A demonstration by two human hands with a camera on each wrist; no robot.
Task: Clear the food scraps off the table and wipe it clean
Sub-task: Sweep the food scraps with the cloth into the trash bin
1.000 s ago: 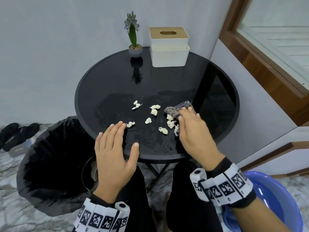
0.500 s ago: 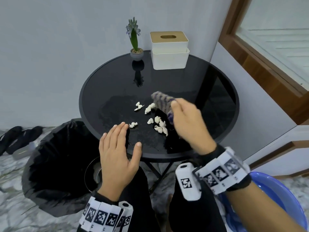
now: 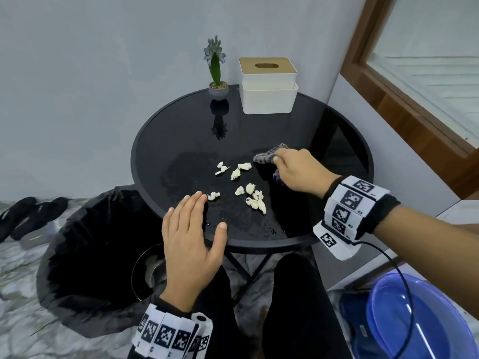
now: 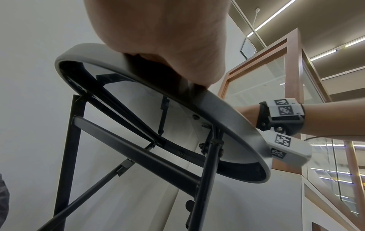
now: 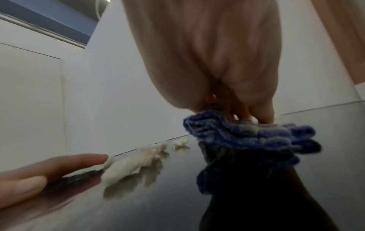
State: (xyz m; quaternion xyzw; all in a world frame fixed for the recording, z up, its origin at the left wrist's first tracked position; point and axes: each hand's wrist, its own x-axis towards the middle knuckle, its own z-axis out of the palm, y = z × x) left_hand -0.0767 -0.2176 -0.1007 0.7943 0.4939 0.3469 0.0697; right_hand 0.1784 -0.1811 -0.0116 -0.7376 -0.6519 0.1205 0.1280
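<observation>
scraps on table; right hand grips cloth; no legible writing.

The right hand covers most of the cloth. In the right wrist view the scraps are blurred. The basin is cut off at the near right.

Right hand pinches a blue-grey cloth bunched against the dark worktop. Pale scraps lie left of it; left hand fingertips touch the nearest scrap.
</observation>
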